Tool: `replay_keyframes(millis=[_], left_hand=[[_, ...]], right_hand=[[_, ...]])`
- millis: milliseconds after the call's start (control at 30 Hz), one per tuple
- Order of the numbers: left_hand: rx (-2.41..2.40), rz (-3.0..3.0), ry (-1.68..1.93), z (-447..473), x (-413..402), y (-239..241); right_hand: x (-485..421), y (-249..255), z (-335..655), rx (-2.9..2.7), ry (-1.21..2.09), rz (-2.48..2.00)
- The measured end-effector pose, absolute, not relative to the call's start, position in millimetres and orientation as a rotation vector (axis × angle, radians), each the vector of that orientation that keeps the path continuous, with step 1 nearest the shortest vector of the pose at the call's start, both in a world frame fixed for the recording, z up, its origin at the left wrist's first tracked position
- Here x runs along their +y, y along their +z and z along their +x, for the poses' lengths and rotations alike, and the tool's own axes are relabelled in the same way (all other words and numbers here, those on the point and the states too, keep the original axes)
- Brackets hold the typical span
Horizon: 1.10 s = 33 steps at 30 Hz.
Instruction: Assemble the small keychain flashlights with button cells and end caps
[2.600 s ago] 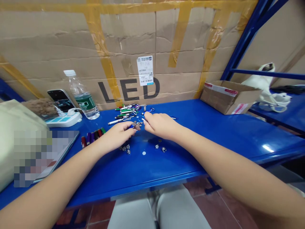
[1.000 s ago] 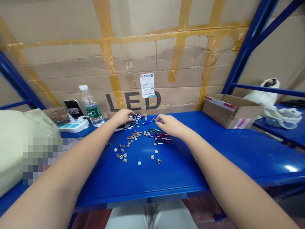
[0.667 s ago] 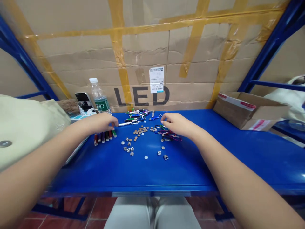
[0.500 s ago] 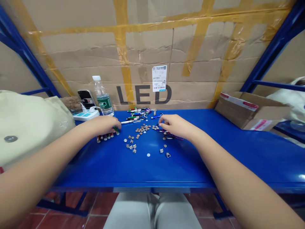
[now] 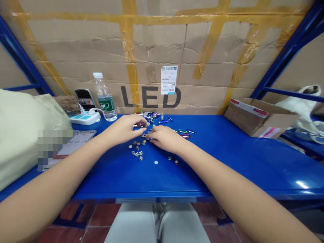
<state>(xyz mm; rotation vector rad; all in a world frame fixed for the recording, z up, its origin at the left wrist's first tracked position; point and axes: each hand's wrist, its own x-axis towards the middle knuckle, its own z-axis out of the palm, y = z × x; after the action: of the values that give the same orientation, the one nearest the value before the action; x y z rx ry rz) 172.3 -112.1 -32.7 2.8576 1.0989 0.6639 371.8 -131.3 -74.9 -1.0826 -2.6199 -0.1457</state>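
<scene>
My left hand [image 5: 126, 129] is curled in a pinch above the blue shelf [image 5: 227, 158], thumb and fingers closed on a small thing I cannot make out. Its fingertips nearly meet my right hand [image 5: 162, 137], whose fingers press together down on a scatter of small button cells [image 5: 145, 136]. Several small metal caps [image 5: 137, 154] lie just below my left hand. A single pale disc [image 5: 156, 162] and two more caps [image 5: 174, 160] lie beside my right wrist. Coloured carabiners [image 5: 184, 132] lie to the right, and a heap of little keyring torches [image 5: 152, 116] behind.
A taped cardboard wall marked LED [image 5: 152, 67] closes the back. At back left stand a water bottle [image 5: 103, 98], a phone [image 5: 84, 98] and a power strip [image 5: 84, 118]. A flat screen [image 5: 73, 143] and a cream bag [image 5: 20, 131] lie left, an open carton [image 5: 255, 113] right.
My left hand left the row of coloured tubes at the left and came to the middle. My right hand moved left from the carabiners onto the button cells. The camera shifted slightly.
</scene>
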Motion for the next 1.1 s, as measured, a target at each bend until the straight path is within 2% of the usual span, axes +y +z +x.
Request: replay_keyframes(millis=[200,533,733,1100], left_hand=[[1.033,2.72,0.702,172.0,-114.8,-45.9],[0.938,2.703,0.638,177.9,-120.4,-59.8],[0.912,2.72,0.641,179.5,-120.2,-64.0],[0.925,2.643,0.685,180.7,-122.7,-62.3]], right_hand=[[-125.2,-77.7,375.2,-2.639,-0.1,-1.121],[-130.8,-68.8,389.3,-2.421,0.376,-1.26],[-137.5,-58.6,399.0,-2.108,0.591,-1.135],[-138.8,-62.0,394.3,-2.068,0.635,-1.073]])
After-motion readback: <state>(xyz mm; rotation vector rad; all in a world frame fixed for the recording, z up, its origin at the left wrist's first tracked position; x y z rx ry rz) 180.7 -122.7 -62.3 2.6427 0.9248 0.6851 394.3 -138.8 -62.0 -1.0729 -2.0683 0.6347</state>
